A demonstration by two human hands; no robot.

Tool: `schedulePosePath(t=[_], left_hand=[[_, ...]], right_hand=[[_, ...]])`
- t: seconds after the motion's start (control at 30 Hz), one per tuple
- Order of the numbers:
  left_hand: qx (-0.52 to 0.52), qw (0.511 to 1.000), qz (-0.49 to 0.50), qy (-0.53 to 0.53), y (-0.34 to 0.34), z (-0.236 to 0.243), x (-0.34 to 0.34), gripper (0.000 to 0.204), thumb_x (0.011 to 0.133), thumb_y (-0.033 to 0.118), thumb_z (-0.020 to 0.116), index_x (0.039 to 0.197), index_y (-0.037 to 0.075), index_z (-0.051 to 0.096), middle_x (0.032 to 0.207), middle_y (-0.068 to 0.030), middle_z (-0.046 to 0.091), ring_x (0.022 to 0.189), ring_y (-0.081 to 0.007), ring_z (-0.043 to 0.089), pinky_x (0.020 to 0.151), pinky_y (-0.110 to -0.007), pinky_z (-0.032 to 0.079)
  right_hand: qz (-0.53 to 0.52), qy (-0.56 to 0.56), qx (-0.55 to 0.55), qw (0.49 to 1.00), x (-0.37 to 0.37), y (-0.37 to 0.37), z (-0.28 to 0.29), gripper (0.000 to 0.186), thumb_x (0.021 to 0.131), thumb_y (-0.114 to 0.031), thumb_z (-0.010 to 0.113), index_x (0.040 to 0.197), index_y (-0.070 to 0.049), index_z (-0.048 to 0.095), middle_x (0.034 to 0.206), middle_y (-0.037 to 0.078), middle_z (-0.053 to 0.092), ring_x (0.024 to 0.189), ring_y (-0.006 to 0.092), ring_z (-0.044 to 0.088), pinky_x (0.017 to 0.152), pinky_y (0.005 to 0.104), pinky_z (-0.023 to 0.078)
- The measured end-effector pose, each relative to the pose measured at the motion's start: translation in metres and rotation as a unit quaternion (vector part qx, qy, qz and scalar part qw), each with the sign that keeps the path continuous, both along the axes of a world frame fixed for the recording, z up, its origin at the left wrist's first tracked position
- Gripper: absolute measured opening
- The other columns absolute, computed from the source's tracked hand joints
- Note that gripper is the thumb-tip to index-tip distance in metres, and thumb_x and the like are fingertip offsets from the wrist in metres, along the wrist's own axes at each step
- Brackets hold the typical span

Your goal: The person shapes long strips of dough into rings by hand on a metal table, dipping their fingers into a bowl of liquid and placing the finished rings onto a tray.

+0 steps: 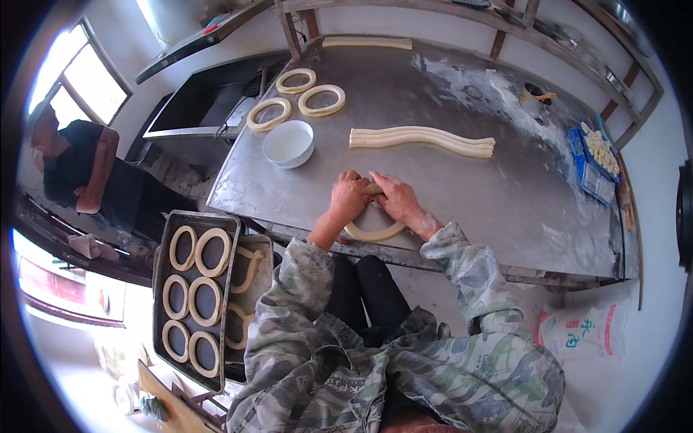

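Head view: clock centred on the dough ring (375, 235) being handled, 12 pointing away from the person. Ring sits at the near edge of the table (303, 196); pale cream, smooth, roughly even in thickness along the visible near arc. Left hand (349, 196) curled over its far part at 11; right hand (398, 198) gripping the same part at 1, thumb and fingers bent around it. Exact join hidden by the fingers.

Table: grey metal, dull sheen, smeared; white flour (516, 101) streaked toward 1–2. White bowl (289, 144) at 10; just beyond it, three finished rings (322, 100) at 11. Ridged dough strips (422, 141), side by side, at 1; a long strip (367, 43) by the far edge at 12. Dark cup (535, 99) at 2; blue scale (596, 179) bearing small dough pieces (600, 151) between 2 and 3.

Room: off the table at 8, a dark tray (189, 278) with six rings in two columns, overlapping a second tray (254, 297). Co-worker (86, 169), arms folded, between 9 and 10; window (88, 76) at 10. White sack (588, 333) at 4, against a pale wall.
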State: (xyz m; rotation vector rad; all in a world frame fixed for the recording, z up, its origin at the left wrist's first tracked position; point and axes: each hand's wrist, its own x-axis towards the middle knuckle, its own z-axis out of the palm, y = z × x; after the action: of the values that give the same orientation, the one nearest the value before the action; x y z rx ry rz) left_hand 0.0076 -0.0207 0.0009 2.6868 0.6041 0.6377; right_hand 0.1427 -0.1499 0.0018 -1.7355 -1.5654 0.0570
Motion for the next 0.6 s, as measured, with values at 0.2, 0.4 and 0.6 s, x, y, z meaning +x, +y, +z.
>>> schedulePosePath(t=[0.2,0.4,0.6], left_hand=[[0.009,1.0,-0.004,0.007,0.0,-0.005,0.01,0.029,0.073,0.022,0.078,0.101,0.013,0.076,0.1,-0.0095,0.066,0.104,-0.0327,0.059,0.088,-0.043,0.052],[0.039,0.999,-0.028,0.01,0.018,-0.014,0.014,0.02,0.074,0.023,0.077,0.091,0.014,0.077,0.092,-0.0077,0.068,0.099,-0.0305,0.06,0.083,-0.044,0.053],[0.027,0.998,-0.041,0.05,0.008,-0.001,0.016,0.023,0.074,0.023,0.076,0.095,0.013,0.076,0.098,-0.0087,0.068,0.103,-0.0306,0.061,0.087,-0.042,0.053]], right_hand=[[0.009,0.018,0.01,1.0,0.003,0.005,-0.012,0.062,0.078,0.003,0.061,0.14,-0.002,0.052,0.128,0.023,0.063,0.118,0.0409,0.06,0.101,0.0455,0.049],[0.008,0.025,0.002,1.0,0.004,0.008,-0.005,0.061,0.079,0.002,0.061,0.139,0.001,0.051,0.127,0.025,0.063,0.118,0.042,0.059,0.102,0.0459,0.049],[-0.014,0.008,-0.014,1.0,0.008,0.001,-0.013,0.06,0.08,-0.002,0.063,0.139,0.0,0.052,0.129,0.024,0.062,0.12,0.0407,0.059,0.101,0.045,0.049]])
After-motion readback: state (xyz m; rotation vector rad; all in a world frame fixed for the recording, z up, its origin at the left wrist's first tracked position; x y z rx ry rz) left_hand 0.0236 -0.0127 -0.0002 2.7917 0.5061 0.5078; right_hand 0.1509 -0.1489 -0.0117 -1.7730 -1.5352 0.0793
